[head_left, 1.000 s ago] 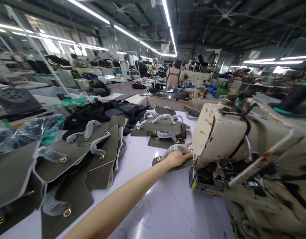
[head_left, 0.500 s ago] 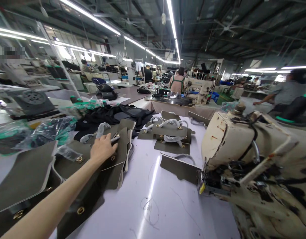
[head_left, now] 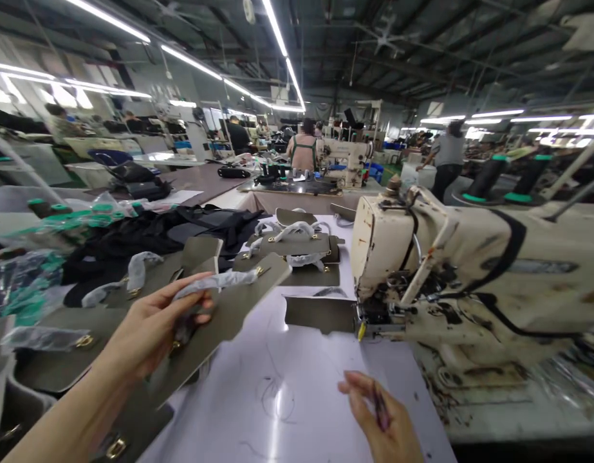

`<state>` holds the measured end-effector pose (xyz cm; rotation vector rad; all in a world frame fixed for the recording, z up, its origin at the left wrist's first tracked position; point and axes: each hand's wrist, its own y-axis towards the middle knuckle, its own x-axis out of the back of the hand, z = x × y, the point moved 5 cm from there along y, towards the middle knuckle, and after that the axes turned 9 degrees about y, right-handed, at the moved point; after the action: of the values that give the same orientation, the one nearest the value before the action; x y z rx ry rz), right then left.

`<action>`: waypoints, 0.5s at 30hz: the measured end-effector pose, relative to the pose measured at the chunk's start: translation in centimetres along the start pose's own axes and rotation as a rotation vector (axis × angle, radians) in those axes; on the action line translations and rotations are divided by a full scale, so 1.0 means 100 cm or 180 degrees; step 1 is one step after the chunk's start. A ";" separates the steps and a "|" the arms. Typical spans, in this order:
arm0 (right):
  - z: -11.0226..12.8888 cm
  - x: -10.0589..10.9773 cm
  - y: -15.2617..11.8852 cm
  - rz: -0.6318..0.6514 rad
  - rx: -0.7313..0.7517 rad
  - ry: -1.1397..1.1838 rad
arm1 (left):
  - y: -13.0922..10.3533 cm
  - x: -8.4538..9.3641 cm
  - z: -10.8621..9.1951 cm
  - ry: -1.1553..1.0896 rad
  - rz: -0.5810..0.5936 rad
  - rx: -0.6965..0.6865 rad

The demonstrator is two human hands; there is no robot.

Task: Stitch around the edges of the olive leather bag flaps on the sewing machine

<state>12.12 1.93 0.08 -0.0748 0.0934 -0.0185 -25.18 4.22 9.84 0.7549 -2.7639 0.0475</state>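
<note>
My left hand grips the plastic-wrapped handle of an olive-grey bag panel and lifts it at a tilt above the pile at left. Gold-coloured rings join that handle to the panel. Low over the white tabletop, my right hand curls round a small dark, pinkish tool whose kind I cannot make out. Another olive-grey panel lies by the needle area of the sewing machine. Further back, several similar panels with wrapped handles are stacked.
Olive-grey panels cover the table's left side. Behind them lie black fabric and clear plastic bags with green-based spools. Loose thread rests on the white tabletop. People work at machines beyond.
My left hand has raised a panel by its handle from the pile and brought it rightward. My right hand has come into view with the small tool. The view has turned right.
</note>
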 end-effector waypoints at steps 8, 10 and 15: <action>-0.004 -0.039 -0.004 0.0917 -0.1752 0.2207 | -0.038 -0.051 -0.005 -0.0134 0.1578 -0.0688; 0.000 -0.031 -0.007 0.0921 -0.1913 0.2218 | -0.049 -0.069 -0.016 0.0129 0.2239 -0.1181; 0.003 -0.033 -0.015 0.1217 -0.1548 0.1562 | -0.061 -0.098 -0.029 0.1115 0.1605 -0.2284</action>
<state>8.86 0.54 0.78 -0.5377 0.6011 0.3709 -13.30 4.05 9.71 -0.1282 -2.3005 -0.6110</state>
